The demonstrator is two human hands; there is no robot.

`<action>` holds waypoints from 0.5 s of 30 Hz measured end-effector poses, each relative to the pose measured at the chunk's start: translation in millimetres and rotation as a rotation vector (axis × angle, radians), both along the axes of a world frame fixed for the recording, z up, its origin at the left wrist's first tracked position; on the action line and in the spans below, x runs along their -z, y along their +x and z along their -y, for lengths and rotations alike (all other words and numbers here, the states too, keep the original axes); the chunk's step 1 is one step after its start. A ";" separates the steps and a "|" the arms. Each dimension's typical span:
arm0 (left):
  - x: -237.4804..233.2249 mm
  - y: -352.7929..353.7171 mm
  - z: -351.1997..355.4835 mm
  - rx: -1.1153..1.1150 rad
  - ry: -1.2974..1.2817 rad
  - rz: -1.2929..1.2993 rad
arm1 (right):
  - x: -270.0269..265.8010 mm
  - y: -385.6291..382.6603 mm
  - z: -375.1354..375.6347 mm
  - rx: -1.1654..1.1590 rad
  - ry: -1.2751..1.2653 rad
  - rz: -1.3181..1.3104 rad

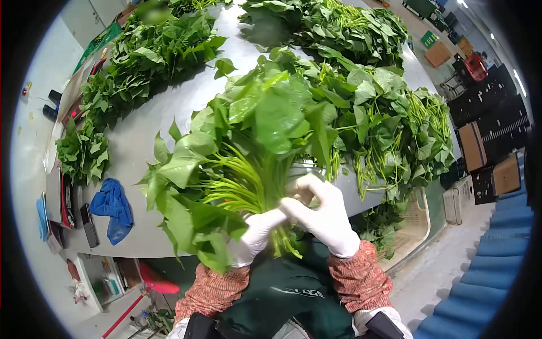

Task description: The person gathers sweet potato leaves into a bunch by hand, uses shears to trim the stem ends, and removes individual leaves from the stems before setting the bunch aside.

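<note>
A bunch of sweet potato leaves [243, 175] with long light-green stems is held up in front of my body. My left hand [255, 234], in a white glove, is closed around the stems low on the bunch, partly hidden by leaves. Closed on the right side of the same stems is my white-gloved right hand [324, 212], its thumb and fingertips meeting near the left thumb. Cut stem ends [285, 244] stick out below both hands. The upper leaves are blurred.
More greens lie in heaps on the metal table [141, 135], including a right-hand pile [389, 124] and a left-hand pile [152, 62]. A blue cloth [112, 209] and a phone-like dark object [88, 225] sit near the left edge. Below right stands a plastic basket [415, 226] holding greens.
</note>
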State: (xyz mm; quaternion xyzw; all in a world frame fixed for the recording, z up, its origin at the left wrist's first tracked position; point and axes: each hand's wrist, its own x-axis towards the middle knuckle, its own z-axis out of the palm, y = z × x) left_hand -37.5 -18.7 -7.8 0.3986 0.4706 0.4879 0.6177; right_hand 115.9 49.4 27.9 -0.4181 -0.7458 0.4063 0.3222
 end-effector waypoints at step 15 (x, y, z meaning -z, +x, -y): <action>4.4 -5.3 -15.5 -0.306 -0.291 0.690 | 34.9 48.5 11.6 0.162 -0.395 -1.114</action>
